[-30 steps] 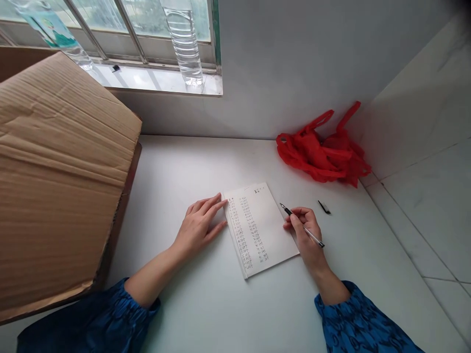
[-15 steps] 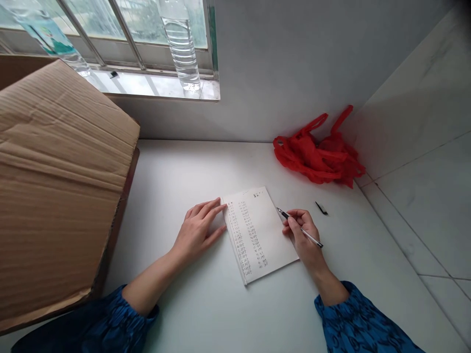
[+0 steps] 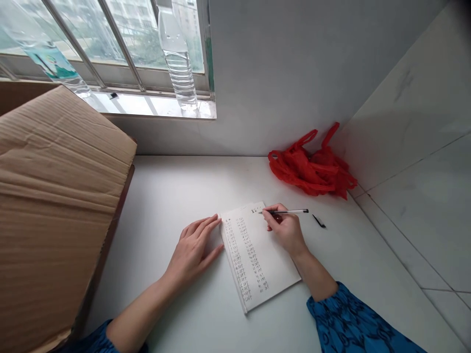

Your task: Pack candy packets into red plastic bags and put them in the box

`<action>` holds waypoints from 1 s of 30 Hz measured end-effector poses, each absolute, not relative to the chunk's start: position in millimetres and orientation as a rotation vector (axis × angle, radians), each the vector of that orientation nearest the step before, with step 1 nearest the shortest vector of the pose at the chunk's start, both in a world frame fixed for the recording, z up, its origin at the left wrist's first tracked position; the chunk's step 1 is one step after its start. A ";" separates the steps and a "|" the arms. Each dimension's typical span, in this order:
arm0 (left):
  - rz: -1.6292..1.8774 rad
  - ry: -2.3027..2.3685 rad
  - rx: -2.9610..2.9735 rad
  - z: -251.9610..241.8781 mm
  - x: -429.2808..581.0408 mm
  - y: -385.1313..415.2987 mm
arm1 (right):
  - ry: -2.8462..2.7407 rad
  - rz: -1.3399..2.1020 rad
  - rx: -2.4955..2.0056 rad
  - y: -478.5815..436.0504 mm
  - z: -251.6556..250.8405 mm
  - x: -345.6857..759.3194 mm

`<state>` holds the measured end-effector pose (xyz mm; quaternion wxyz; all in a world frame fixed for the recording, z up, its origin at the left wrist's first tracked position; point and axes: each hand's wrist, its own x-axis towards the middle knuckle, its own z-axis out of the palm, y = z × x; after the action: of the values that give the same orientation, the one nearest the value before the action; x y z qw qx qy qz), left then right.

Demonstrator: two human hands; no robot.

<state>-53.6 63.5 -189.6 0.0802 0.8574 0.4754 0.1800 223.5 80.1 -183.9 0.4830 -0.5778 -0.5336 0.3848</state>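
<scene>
A white notebook (image 3: 261,260) lies slightly turned on the white table, with two long columns of handwriting at its left and a short line near the top. My left hand (image 3: 193,247) rests flat on the table with fingers spread, its fingertips touching the notebook's left edge. In my right hand (image 3: 285,228) is a pen (image 3: 290,212), gripped near its tip. That tip points left at the short line at the top of the page. The pen's black cap (image 3: 319,221) lies on the table to the right of the hand.
A big cardboard box (image 3: 55,206) stands at the left. The red plastic bag (image 3: 312,169) is crumpled against the back wall at the right. On the window sill (image 3: 140,105) are a clear water bottle (image 3: 180,73) and a labelled bottle (image 3: 55,61).
My right hand has moved up and left over the page, and the pen has turned nearly level. My left hand keeps its place by the notebook. The view has tilted up a little.
</scene>
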 end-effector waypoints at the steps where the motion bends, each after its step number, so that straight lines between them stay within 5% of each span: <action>1: 0.544 1.415 2.571 -190.6 -54.4 64.0 | -1.324 0.936 -1.396 86.1 -185.7 218.3; 13: 0.529 1.397 2.597 -196.1 -58.8 68.6 | -1.274 0.618 -1.452 92.5 -202.4 219.4; 30: 0.544 1.404 2.570 -196.6 -57.5 68.9 | -1.470 0.796 -1.459 94.2 -205.6 214.9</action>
<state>-57.5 68.9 -196.6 0.0813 0.8600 0.4696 0.1821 214.9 94.2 -205.6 0.4449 -0.5889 -0.5933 0.3213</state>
